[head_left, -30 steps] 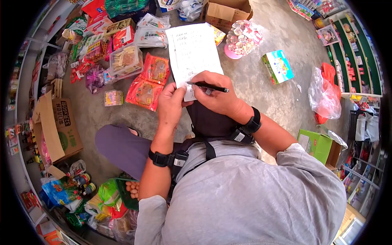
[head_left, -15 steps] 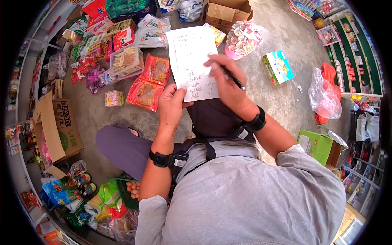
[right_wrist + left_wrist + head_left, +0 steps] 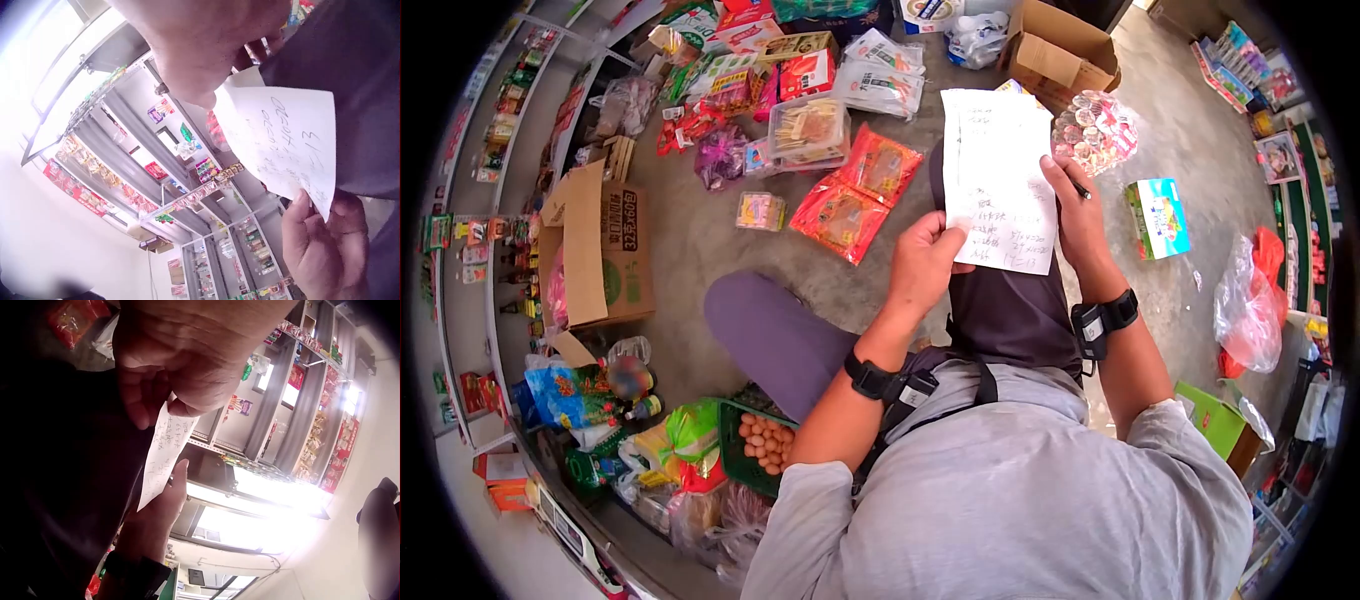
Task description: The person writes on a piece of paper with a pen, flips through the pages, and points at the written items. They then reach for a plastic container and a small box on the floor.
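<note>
A sheet of white paper (image 3: 1000,180) with handwritten lines and figures lies over the person's raised thigh. The left hand (image 3: 925,262) pinches its lower left edge between thumb and fingers; the left wrist view shows that pinch on the paper (image 3: 161,447) from close by. At the right edge, the right hand (image 3: 1077,215) holds the sheet with its thumb on the face, and a dark pen (image 3: 1082,190) sticks out from among its fingers. In the right wrist view, written sums show on the paper (image 3: 300,137), and most of the right hand's fingers are hidden behind it.
Red food packets (image 3: 845,205), a tub of wooden sticks (image 3: 808,133) and white packs (image 3: 882,85) lie on the floor ahead. A cardboard box (image 3: 605,245) stands left, near a green crate of eggs (image 3: 730,440). A blue-green box (image 3: 1157,218) is at right.
The view has swung left, so the scene sits farther right. The right hand has gone from writing low on the paper to holding its right edge, pen still in hand.
</note>
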Demonstrator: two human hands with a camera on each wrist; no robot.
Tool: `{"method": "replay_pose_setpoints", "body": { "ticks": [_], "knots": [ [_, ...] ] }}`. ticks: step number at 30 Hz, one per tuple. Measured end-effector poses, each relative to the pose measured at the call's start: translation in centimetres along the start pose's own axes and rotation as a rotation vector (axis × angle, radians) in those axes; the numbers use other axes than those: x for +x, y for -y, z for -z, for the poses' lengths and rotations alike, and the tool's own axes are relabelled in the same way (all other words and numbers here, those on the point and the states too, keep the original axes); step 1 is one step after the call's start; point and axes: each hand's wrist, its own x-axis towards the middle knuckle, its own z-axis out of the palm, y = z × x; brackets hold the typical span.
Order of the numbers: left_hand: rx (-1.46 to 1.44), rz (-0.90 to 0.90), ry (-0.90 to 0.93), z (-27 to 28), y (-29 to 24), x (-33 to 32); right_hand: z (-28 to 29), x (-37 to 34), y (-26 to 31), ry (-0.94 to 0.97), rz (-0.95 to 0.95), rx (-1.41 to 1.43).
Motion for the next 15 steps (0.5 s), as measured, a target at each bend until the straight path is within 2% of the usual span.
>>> {"method": "replay_pose_setpoints", "body": {
  "ticks": [9,15],
  "knots": [
    [-0.046,-0.006,-0.021,-0.1,-0.4,-0.2,-1.6,-0.5,2.0,0.013,0.080,0.073],
    [-0.033,-0.004,-0.021,0.1,-0.1,0.0,-1.9,-0.7,2.4,0.019,0.114,0.017]
  ]
}}
